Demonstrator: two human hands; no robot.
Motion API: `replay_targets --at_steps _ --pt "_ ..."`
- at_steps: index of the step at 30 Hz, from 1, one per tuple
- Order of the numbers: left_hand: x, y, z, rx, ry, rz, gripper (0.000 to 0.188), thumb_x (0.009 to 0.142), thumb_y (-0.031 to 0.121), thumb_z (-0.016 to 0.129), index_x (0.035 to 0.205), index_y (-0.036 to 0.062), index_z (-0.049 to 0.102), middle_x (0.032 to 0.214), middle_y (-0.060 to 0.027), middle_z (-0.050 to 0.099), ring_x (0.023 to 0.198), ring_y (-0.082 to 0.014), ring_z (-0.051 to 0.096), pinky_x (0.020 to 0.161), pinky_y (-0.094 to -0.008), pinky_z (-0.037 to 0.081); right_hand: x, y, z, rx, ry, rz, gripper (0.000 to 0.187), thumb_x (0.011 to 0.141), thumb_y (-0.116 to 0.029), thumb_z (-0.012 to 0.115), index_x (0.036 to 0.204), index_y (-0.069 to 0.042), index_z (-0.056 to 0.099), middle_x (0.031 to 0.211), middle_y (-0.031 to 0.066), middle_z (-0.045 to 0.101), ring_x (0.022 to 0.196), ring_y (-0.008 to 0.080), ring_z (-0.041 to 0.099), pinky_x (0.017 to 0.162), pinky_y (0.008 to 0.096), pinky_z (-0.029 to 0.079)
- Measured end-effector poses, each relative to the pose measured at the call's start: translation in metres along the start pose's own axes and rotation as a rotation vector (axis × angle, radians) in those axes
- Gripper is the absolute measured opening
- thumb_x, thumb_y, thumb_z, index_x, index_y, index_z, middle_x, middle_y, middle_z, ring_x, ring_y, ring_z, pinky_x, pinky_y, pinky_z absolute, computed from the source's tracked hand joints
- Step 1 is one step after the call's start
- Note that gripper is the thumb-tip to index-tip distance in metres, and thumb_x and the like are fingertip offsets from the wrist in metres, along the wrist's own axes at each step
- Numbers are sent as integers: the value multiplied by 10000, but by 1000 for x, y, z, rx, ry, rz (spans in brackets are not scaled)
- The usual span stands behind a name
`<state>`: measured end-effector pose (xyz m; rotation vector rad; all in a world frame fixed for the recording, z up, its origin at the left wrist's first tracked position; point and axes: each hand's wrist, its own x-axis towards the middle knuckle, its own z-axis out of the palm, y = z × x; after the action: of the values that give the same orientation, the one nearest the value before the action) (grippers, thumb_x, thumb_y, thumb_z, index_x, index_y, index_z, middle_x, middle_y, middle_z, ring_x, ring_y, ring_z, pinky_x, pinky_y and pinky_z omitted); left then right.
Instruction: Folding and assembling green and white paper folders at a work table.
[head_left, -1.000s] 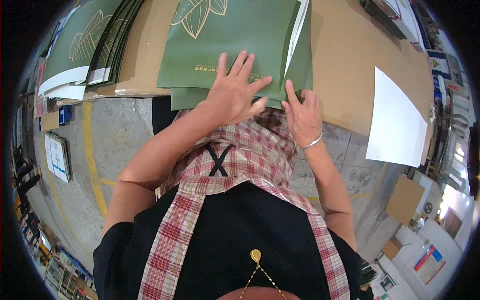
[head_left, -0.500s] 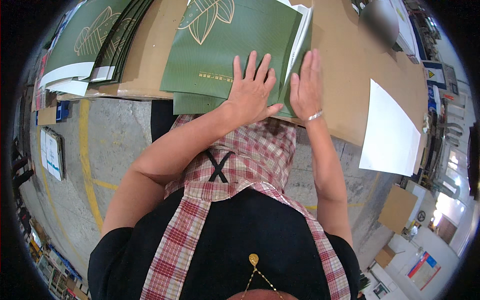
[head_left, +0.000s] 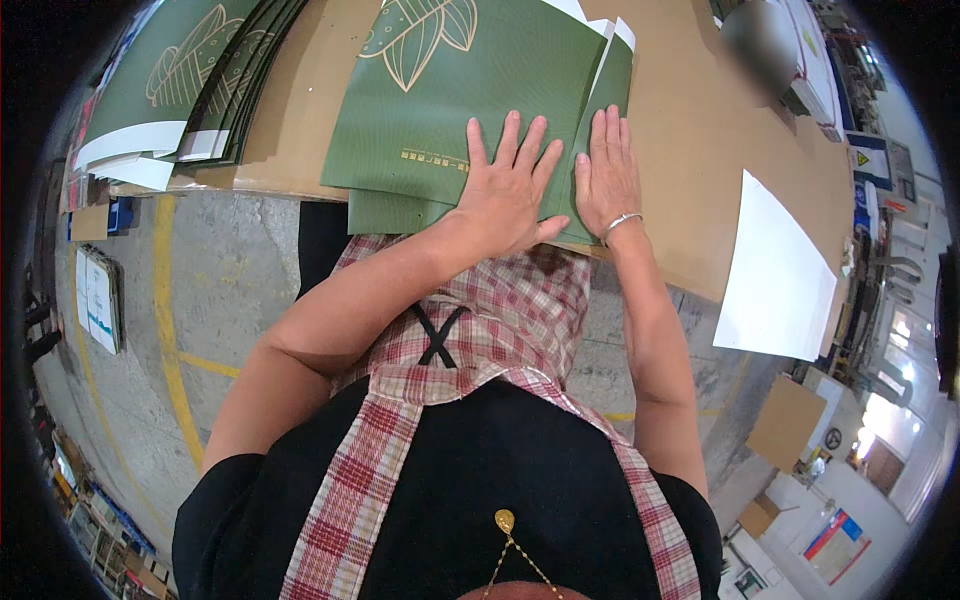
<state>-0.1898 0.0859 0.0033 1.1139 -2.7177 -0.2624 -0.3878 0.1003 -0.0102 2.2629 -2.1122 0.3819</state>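
A large green paper sheet [head_left: 400,140], folded in layers and printed with a gold leaf pattern, lies at the table's near edge. My left hand [head_left: 503,195] rests flat near its lower right part, fingers spread. Along the sheet's right side runs a narrow green flap [head_left: 612,85] with a little white showing at its top. My right hand [head_left: 608,180] lies on the lower part of this flap, fingers straight and close together. Neither hand grips anything. The far end of the sheet is out of view.
A stack of similar green folded pieces [head_left: 165,90] lies on the brown table [head_left: 690,190] at the left. A white sheet [head_left: 775,275] overhangs the table's right edge. A blurred round shape [head_left: 758,50] is at the far right, beside white stacked material [head_left: 815,85].
The flap on the right has come down flatter, covering most of the white strip. My right hand has turned from its edge to lie flatter and slightly left. My left hand stays almost in place.
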Motion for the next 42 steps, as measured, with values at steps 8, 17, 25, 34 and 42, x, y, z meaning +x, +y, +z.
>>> replay_targets --at_steps 8,17,25,34,42 --pt "-2 1 -1 1 13 -30 914 872 664 531 1534 62 345 1617 -228 190 1484 -474 142 1055 -799 117 15 2 -1 8 -4 -22 637 993 -230 420 1542 32 230 1625 218 196 1493 387 207 1223 468 195" --pt "-1 5 -4 -1 22 -49 931 849 676 550 1526 66 361 1606 -235 213 1473 -480 165 1058 -791 128 73 30 19 63 114 -2 645 983 -207 394 1548 31 196 1632 211 170 1507 379 173 1233 444 183" --pt "9 8 -29 60 -65 -58 921 847 682 554 1514 70 384 1575 -250 267 1448 -484 225 1057 -770 192 72 29 21 41 51 16 657 982 -212 386 1556 29 176 1640 202 148 1518 363 140 1237 435 164" --pt "102 -67 -3 342 195 0 788 919 684 443 1517 173 399 1588 -194 279 1460 -452 234 1108 -738 141 70 24 19 42 10 28 651 981 -219 385 1551 30 193 1636 203 163 1516 359 151 1236 440 172" --pt "102 -72 7 122 80 -48 771 938 686 385 1554 223 337 1625 -180 220 1475 -481 180 1112 -754 74 99 40 18 65 14 36 648 977 -213 389 1545 40 206 1635 212 157 1518 358 146 1237 442 171"
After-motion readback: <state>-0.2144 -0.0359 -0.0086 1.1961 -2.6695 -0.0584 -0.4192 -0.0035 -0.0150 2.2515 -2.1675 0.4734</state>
